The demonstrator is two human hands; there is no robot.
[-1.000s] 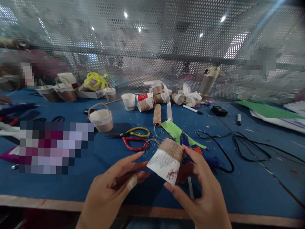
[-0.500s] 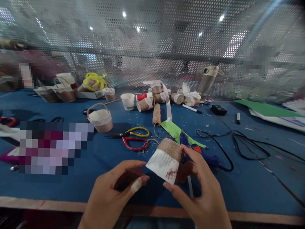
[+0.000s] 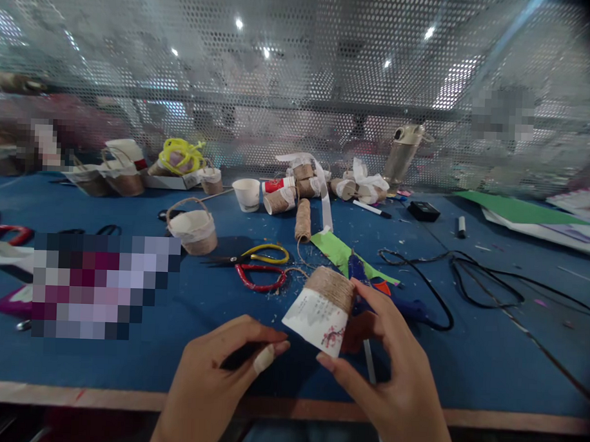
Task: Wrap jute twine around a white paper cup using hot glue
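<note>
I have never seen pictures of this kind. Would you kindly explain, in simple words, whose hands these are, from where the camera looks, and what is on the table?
There is no machine here: these are a person's two bare hands. The camera is worn on that person's head, looking forward and down.

The right hand holds a tilted white paper cup, with brown twine wound around its narrower end. The left hand is beside the cup, not touching it, its thumb and forefinger tips together; whether anything tiny is between them, I cannot tell.

On the blue table lie scissors, a spool of twine and a blue glue gun, partly hidden. A small handled basket stands farther left.
</note>
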